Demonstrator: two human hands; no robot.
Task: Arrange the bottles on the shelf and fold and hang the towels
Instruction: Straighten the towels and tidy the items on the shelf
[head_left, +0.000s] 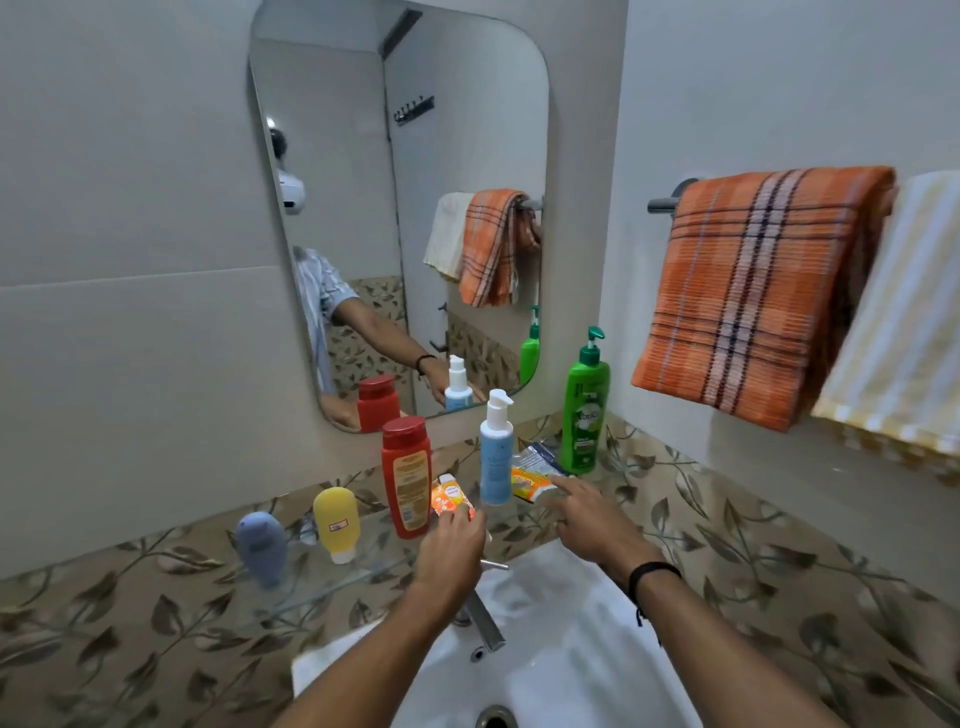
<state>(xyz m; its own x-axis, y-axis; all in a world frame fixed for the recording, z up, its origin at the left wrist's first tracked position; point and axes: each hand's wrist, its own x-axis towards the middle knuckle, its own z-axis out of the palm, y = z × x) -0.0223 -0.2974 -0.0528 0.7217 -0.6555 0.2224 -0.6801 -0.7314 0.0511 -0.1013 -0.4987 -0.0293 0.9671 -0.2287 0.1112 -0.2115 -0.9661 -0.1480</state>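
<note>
On the glass shelf under the mirror stand a grey-blue tube, a yellow tube, a red bottle, a light blue pump bottle and a green pump bottle. My left hand is shut on a small orange packet just right of the red bottle. My right hand has its fingers spread, the forefinger touching an orange-and-blue sachet lying between the blue and green bottles. An orange plaid towel and a cream striped towel hang folded over the bar on the right wall.
A white sink with a metal tap lies directly below my arms. The mirror reflects the bottles, towels and my arm. Leaf-patterned tiles run along the wall behind the shelf.
</note>
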